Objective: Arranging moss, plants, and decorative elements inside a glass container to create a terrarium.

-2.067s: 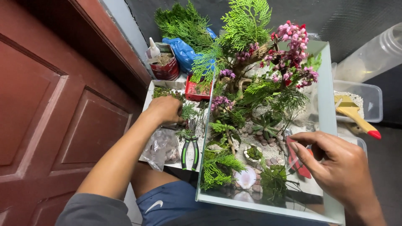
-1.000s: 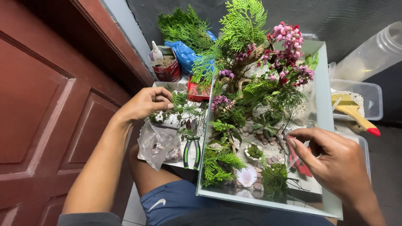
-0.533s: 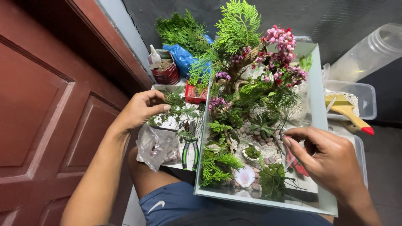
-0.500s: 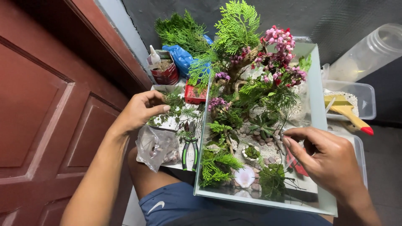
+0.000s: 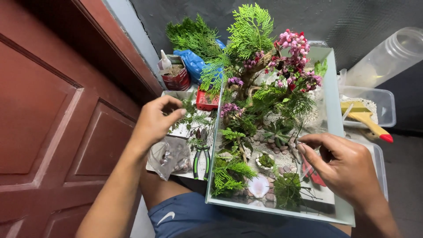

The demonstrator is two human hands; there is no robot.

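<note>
A glass tank (image 5: 339,110) rests across my lap. It holds green fronds (image 5: 251,31), pink flowers (image 5: 295,44), pebbles and a pale shell (image 5: 259,186). My left hand (image 5: 154,123) hovers over a white tray (image 5: 174,94) left of the tank, fingertips pinched on a small green sprig (image 5: 189,115). My right hand (image 5: 348,169) reaches over the tank's right side, thumb and forefinger pinched together above the pebbles. A red tool (image 5: 313,172) shows under its palm; whether the hand grips it is unclear.
Green-handled pliers (image 5: 201,161) and a plastic bag of stones (image 5: 169,156) lie on the tray. Behind it stand a red pot (image 5: 177,78), a glue bottle (image 5: 165,64) and a blue bag (image 5: 194,59). At right are a yellow-handled brush (image 5: 370,121) and a clear tub (image 5: 387,105). A wooden door (image 5: 53,110) closes the left.
My left hand rose from the tray's greenery with a sprig pinched in its fingers and drew back toward me. My right hand stayed nearly still over the tank.
</note>
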